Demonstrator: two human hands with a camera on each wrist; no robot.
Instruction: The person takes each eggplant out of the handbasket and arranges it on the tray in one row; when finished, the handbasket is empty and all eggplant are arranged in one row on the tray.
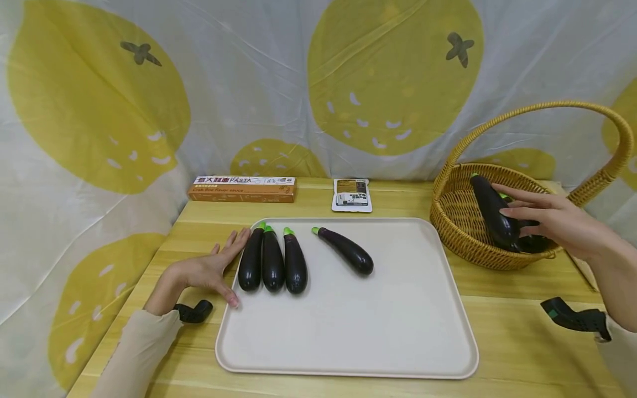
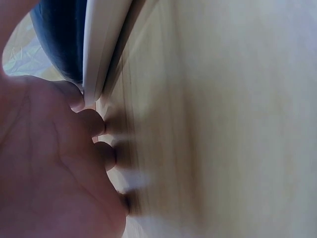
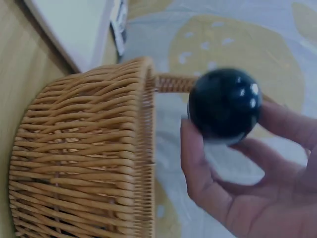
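Between thumb and fingers, my right hand (image 1: 552, 218) grips a dark purple eggplant (image 1: 490, 207) over the wicker basket (image 1: 455, 240). The right wrist view shows the rounded end of that eggplant (image 3: 225, 104) above the rim level. More eggplant (image 1: 532, 244) shows low in the basket, partly hidden by the hand. My left hand (image 1: 209, 271) rests with spread fingers at the left edge of the pale tray (image 1: 368, 326), thumb over the rim. Beside it on the tray, three eggplants (image 1: 273, 262) lie in a row, green stems away from me. A fourth eggplant (image 1: 348, 251) lies slanted to their right.
Behind the tray stand a pasta box (image 1: 242, 189) at the left and a white-edged sachet (image 1: 351, 195) near the middle. The basket's tall arched handle (image 1: 537, 105) rises beside the right hand. A lemon-print cloth (image 1: 278, 83) hangs behind the wooden table (image 1: 502, 337).
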